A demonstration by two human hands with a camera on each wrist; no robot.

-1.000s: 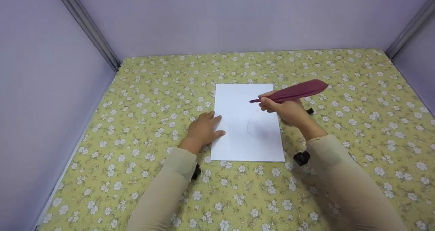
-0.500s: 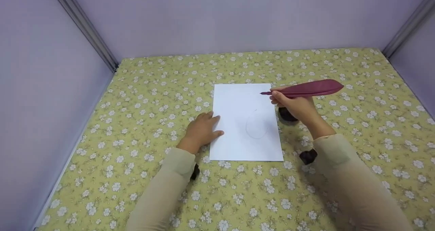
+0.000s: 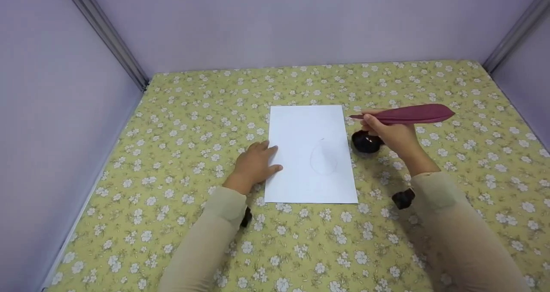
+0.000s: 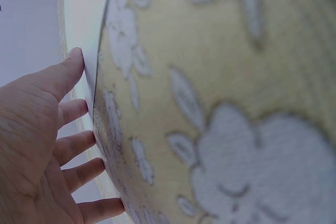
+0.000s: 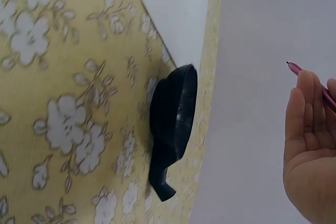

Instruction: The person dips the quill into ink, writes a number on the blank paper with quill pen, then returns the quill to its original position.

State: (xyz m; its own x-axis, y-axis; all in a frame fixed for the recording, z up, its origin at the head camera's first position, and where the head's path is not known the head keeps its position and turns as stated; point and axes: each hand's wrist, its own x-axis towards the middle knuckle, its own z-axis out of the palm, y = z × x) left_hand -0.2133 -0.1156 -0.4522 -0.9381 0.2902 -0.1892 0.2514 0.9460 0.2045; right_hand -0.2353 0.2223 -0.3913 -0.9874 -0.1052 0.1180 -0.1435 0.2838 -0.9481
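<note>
My right hand pinches a dark red feather quill pen and holds it above the table, just off the paper's right edge. In the right wrist view the pen's tip pokes out past the fingers. Below this hand sits a small black glossy bowl with a short handle, close to the paper. A white sheet of paper bears a faint, thin loop-shaped line right of its middle. With fingers spread, my left hand rests at the sheet's left edge, thumb and fingertip on the paper.
A yellow flowered cloth covers the table. Pale panels enclose the back and both sides, with metal posts at the corners. Black wrist-worn pieces sit under the forearms.
My right hand has carried the quill pen rightward off the paper, bringing the black bowl into sight. The left hand stays where it was.
</note>
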